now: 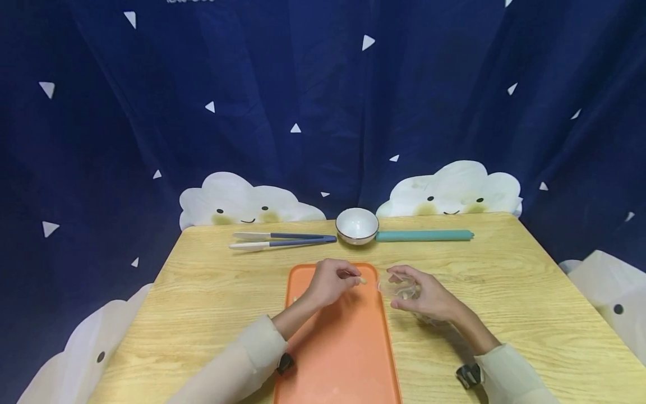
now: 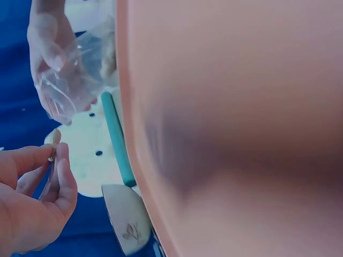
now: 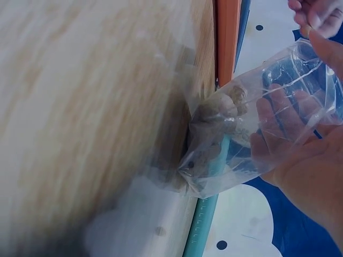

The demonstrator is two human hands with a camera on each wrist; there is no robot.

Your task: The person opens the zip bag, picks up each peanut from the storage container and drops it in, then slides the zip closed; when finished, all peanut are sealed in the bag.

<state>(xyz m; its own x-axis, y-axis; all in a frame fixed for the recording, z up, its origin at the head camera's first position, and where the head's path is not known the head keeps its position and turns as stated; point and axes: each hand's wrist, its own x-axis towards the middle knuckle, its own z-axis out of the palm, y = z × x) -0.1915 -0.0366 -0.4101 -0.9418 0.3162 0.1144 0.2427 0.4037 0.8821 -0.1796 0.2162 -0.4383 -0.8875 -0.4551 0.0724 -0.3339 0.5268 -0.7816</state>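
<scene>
Above the far part of the orange tray, my left hand pinches a small pale oblong piece between thumb and fingertips. To the right, just past the tray's edge, my right hand holds a clear plastic bag, with fingers and thumb curved around it near its mouth. The bag hangs down, and several pale, brownish lumps lie in its lower part; their kind cannot be told. A short gap separates the pinched piece from the bag.
A white bowl with a dark rim stands beyond the tray. Left of it lie blue-and-white tongs; to its right is a teal roll with ruler marks. A tiny pale bit shows at the tray's left edge.
</scene>
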